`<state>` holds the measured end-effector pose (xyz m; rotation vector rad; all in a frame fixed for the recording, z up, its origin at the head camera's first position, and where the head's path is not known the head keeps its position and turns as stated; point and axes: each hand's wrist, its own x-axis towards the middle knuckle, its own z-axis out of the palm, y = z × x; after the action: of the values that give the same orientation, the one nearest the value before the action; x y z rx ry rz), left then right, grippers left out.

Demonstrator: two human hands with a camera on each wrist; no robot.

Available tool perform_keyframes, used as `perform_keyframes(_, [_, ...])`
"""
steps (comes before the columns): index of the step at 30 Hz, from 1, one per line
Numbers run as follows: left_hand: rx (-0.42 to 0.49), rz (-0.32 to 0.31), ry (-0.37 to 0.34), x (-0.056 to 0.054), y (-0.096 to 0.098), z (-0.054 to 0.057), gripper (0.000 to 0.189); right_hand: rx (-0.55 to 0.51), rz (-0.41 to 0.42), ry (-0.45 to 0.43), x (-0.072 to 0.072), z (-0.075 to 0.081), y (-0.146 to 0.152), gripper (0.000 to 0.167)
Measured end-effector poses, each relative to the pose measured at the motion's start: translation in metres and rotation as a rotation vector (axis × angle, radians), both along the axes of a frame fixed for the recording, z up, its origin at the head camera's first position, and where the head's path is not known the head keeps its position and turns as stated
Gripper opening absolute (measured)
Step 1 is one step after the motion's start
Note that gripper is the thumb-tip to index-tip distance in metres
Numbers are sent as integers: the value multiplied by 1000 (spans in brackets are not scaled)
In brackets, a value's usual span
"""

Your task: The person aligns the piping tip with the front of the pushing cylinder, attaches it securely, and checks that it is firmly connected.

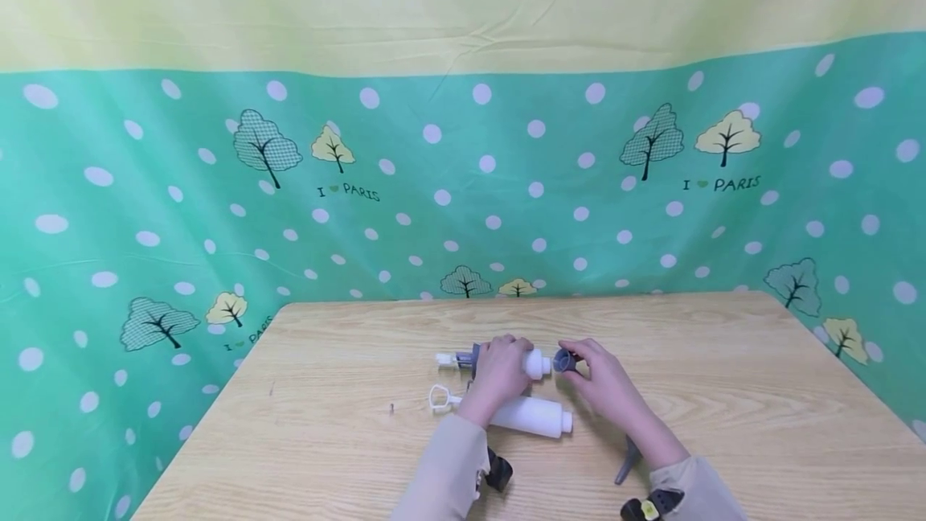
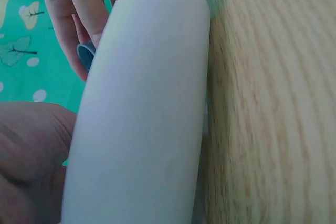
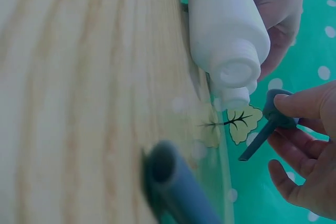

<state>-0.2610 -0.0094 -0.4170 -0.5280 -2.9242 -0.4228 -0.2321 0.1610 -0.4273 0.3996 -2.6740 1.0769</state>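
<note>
From right wrist, right hand pinching nozzle, stem visible only here

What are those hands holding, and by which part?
The left hand holds the far bottle around its middle; the right hand pinches a grey nozzle at its wide end.

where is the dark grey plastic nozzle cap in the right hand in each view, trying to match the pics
Head: the dark grey plastic nozzle cap is below and right of centre.
Left wrist: nozzle cap at upper left, partly hidden behind the white cylindrical plastic bottle.
Right wrist: nozzle cap right of centre, around mid-height.
Shared landmark: the bare right hand, holding it.
</note>
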Motion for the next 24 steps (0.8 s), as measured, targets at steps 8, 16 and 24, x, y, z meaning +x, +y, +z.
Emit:
perform_keyframes(8, [-69,10,-23,-6,-2,-3,44,14,3,-28,-3,-1,-2,44])
perform_keyframes(16, [48,13,83,-7,-5,-4,47,5,7,-36,-5,0,-2,44])
perform_keyframes(24, [149,16,146,0,-9,5,47,-66,27,-1,-5,7,-4,46])
